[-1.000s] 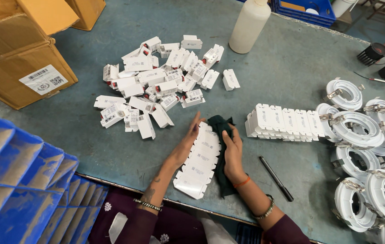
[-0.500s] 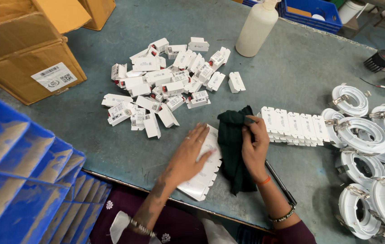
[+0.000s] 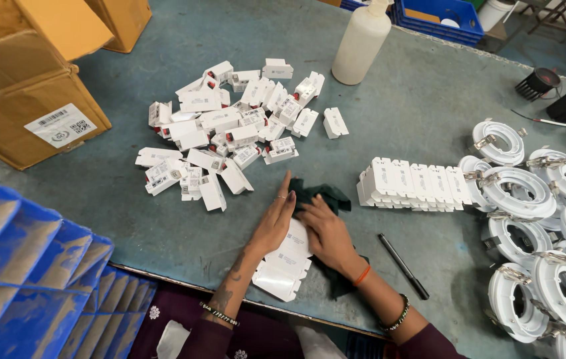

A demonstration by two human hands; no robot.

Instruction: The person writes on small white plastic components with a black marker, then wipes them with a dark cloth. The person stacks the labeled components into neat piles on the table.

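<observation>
1. Grey-green tabletop (image 3: 130, 219), and both hands are down flat at its near edge, right in front of the person.
2. The left hand (image 3: 273, 223) lies open, fingers stretched and together, palm pressing on the left side of a row of white driver boxes (image 3: 283, 262) that runs towards the table edge.
3. The right hand (image 3: 326, 233) is spread over a dark green cloth (image 3: 319, 194), fingers loosely apart and pressing down, not closed round anything; the cloth pokes out beyond the fingertips and again under the wrist.
4. The cloth sits just beside the row, touching it; whether it overlaps the boxes under the palm is hard to tell.
5. A black pen (image 3: 402, 266) lies near the right forearm, angled.
6. Further out, a loose heap of white driver boxes (image 3: 236, 126), and to the right a tidy lined-up block of them (image 3: 412, 183).
7. White round lamp housings (image 3: 542, 219) crowd the right side.
8. A white plastic bottle (image 3: 361, 43) stands at the far edge, cardboard cartons (image 3: 24, 86) far left, blue partitioned crates (image 3: 24, 272) near left.
</observation>
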